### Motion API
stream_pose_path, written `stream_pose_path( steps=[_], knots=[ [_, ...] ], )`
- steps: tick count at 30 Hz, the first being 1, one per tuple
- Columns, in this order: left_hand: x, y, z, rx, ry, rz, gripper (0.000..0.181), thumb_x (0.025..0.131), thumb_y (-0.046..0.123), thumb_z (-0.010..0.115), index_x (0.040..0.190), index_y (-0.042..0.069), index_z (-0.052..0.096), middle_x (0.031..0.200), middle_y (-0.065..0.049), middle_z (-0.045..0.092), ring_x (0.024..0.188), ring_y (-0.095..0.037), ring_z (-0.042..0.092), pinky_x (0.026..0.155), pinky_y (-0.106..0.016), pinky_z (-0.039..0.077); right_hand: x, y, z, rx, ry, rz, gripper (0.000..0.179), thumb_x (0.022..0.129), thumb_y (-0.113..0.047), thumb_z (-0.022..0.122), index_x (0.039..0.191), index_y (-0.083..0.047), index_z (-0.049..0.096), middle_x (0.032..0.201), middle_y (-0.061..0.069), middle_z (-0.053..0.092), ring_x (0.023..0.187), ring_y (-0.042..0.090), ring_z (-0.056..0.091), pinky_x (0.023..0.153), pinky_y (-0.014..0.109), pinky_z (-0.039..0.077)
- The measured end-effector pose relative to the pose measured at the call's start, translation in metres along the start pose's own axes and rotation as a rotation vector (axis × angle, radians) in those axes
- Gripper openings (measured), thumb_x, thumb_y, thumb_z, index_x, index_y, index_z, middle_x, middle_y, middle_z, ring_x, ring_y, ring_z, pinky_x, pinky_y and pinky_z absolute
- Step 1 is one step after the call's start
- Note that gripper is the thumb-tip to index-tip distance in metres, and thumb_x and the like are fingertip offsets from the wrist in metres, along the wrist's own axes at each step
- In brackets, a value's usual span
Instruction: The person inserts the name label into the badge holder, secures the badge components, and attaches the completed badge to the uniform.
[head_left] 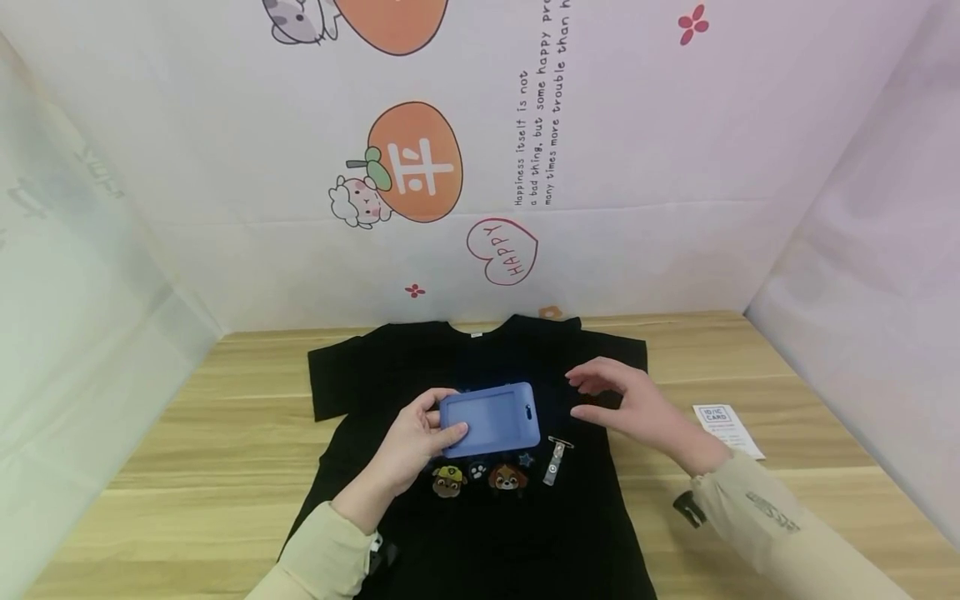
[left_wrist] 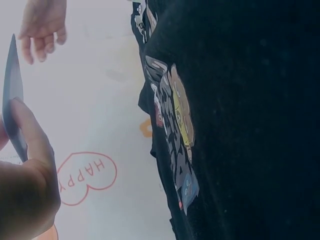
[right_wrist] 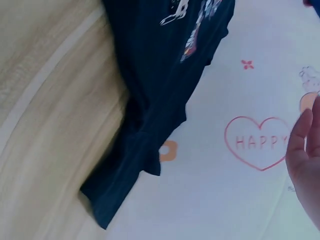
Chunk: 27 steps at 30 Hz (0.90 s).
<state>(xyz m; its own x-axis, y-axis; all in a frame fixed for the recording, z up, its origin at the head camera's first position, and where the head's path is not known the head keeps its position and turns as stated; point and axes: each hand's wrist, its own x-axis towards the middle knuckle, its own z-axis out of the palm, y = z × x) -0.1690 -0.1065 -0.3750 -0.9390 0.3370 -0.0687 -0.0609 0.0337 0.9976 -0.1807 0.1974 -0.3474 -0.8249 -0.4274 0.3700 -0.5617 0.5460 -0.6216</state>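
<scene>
And it's a light wooden table (head_left: 180,450) doing the carrying here, its streaky grain showing on both sides of a black T-shirt (head_left: 495,542) that takes up the whole middle, laid out with its collar up at the far edge and its short sleeves spread left and right. Over on the right-hand side, well apart from that shirt, there's a small white card (head_left: 727,429), lying flat and slightly askew, "ID/IC CARD" readable in its printed box!
</scene>
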Motion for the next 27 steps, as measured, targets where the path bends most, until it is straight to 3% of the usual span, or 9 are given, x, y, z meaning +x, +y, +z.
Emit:
stream_pose_path(
  steps=[6, 12, 15, 19, 22, 27],
  knots=[
    [0.001, 0.0, 0.002, -0.009, -0.018, -0.002, 0.041, 0.091, 0.003, 0.06, 0.129, 0.0, 0.043, 0.111, -0.023, 0.066, 0.091, -0.023, 0.069, 0.08, -0.036, 0.057, -0.008, -0.011, 0.002, -0.061, 0.057, -0.123, 0.048, 0.074, -0.015, 0.081, 0.118, -0.016, 0.061, 0.116, -0.001, 0.06, 0.103, 0.011, 0.054, 0.089, 0.026, 0.047],
    [0.002, -0.001, 0.005, -0.019, -0.038, -0.012, 0.041, 0.092, 0.004, 0.058, 0.13, 0.0, 0.042, 0.115, -0.025, 0.064, 0.092, -0.022, 0.068, 0.08, -0.035, 0.056, -0.012, -0.016, 0.008, -0.085, 0.06, -0.303, 0.056, 0.067, -0.012, 0.084, 0.117, -0.012, 0.06, 0.119, 0.005, 0.058, 0.112, 0.013, 0.049, 0.096, 0.02, 0.041],
    [0.001, -0.002, 0.007, -0.016, -0.042, -0.013, 0.042, 0.092, 0.004, 0.058, 0.131, 0.0, 0.041, 0.116, -0.026, 0.063, 0.093, -0.022, 0.067, 0.081, -0.036, 0.056, -0.013, -0.018, 0.013, -0.081, 0.058, -0.404, 0.052, 0.071, -0.023, 0.084, 0.116, -0.009, 0.061, 0.119, 0.007, 0.057, 0.112, 0.014, 0.048, 0.097, 0.018, 0.039],
    [0.001, -0.003, 0.009, -0.009, -0.053, -0.015, 0.043, 0.093, 0.005, 0.058, 0.131, 0.0, 0.041, 0.115, -0.026, 0.063, 0.094, -0.023, 0.067, 0.082, -0.036, 0.056, -0.013, -0.02, 0.021, -0.066, 0.066, -0.545, 0.049, 0.082, -0.041, 0.072, 0.114, -0.006, 0.062, 0.117, 0.01, 0.057, 0.111, 0.017, 0.048, 0.098, 0.015, 0.037],
    [0.001, -0.003, 0.011, -0.011, -0.062, -0.018, 0.042, 0.093, 0.006, 0.058, 0.131, -0.001, 0.042, 0.114, -0.025, 0.064, 0.094, -0.022, 0.067, 0.082, -0.036, 0.056, -0.013, -0.02, 0.028, -0.086, 0.08, -0.644, 0.047, 0.085, -0.042, 0.067, 0.112, -0.003, 0.062, 0.114, 0.012, 0.057, 0.107, 0.02, 0.049, 0.1, 0.016, 0.037],
    [0.001, -0.003, 0.013, -0.001, -0.079, -0.011, 0.043, 0.093, 0.006, 0.058, 0.132, -0.001, 0.042, 0.114, -0.026, 0.064, 0.095, -0.023, 0.067, 0.082, -0.036, 0.056, -0.015, -0.02, 0.036, -0.16, 0.066, -0.671, 0.043, 0.086, -0.042, 0.067, 0.11, -0.007, 0.064, 0.114, 0.009, 0.058, 0.108, 0.022, 0.05, 0.103, 0.018, 0.035]
  ],
)
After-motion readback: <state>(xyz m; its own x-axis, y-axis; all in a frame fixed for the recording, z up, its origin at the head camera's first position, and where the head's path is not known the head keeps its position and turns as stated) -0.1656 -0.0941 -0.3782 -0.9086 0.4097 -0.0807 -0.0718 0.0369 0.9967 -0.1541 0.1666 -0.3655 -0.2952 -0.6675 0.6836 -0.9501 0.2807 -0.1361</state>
